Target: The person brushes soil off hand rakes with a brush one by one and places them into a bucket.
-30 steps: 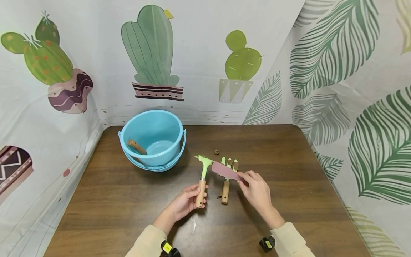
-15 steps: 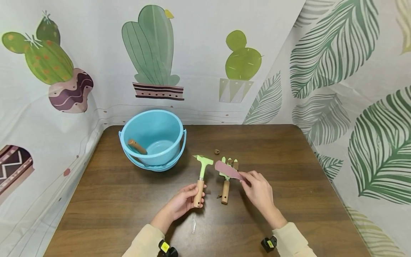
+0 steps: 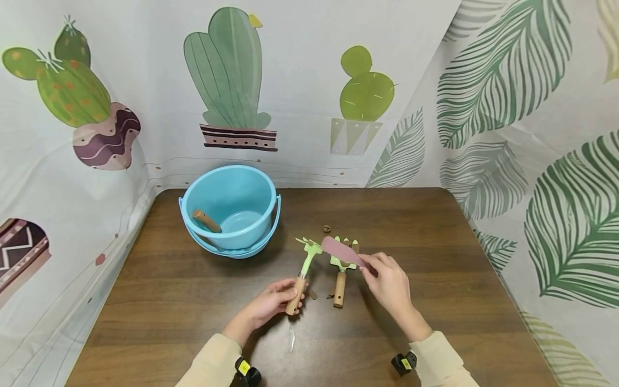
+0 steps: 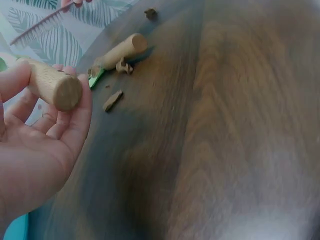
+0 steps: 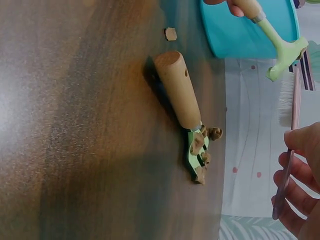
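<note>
My left hand (image 3: 263,307) grips the wooden handle of a small green hand hoe-rake (image 3: 307,264), its head raised and its tines pointing left. My right hand (image 3: 390,282) pinches a pink brush (image 3: 342,251) by its handle; white bristles (image 5: 286,100) show in the right wrist view. The brush tip is right at the hoe-rake's head. Below the brush, a green hand fork (image 3: 340,289) with a wooden handle lies on the table, partly covered by the brush in the head view. Brown clods (image 5: 198,143) sit on its tines.
A blue bucket (image 3: 271,215) stands at the back left, with a wooden-handled tool (image 3: 207,221) inside. Brown crumbs lie about, including a clod (image 3: 326,228) behind the fork and a flat flake (image 3: 312,295) by my left hand. A clear strip (image 3: 292,338) lies nearer the front.
My left hand has shifted slightly left and turned the hoe-rake so its tines show. The brush has moved a little up and right. A brown flake now shows beside my left hand.
</note>
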Motion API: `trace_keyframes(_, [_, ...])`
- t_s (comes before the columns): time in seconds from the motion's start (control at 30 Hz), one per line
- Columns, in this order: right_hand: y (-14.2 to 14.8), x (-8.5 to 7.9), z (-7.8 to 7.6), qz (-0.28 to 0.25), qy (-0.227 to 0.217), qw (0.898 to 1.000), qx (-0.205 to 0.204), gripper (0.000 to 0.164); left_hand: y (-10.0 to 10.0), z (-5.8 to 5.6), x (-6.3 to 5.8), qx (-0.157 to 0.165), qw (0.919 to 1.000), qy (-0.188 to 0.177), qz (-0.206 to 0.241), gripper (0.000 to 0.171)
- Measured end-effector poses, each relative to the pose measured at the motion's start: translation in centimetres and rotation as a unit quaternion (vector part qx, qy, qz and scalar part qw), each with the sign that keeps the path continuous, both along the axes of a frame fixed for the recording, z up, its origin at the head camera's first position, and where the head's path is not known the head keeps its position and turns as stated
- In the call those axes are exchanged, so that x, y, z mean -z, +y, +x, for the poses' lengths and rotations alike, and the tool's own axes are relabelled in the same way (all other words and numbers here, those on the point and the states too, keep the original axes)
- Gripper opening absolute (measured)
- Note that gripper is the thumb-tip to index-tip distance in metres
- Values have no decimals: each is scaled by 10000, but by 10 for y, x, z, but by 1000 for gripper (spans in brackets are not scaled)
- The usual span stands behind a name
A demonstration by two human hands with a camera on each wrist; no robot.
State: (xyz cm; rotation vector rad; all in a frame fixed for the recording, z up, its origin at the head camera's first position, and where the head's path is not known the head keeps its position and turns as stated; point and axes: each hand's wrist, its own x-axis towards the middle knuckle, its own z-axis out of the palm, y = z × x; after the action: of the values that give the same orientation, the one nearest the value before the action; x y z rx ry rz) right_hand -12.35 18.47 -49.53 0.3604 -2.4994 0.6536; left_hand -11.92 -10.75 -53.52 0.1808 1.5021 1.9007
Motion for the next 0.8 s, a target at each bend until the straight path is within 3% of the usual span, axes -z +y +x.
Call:
trace_keyframes(0.33, [-1,-10,-1,-252,28,9996,-129,28,-8,-9,2,-122,9940,869,-656,43])
trace_keyframes(0.6, [-6,-24,0,-479,-20,9980,-405,26,-11,-15,0,-285,9801,1571,-1176,38])
trace_keyframes(0.8, [-7,-28,1,-556,-112,9967,-583,26,-10,-16,-6,-604,9640,2054,-1578,35])
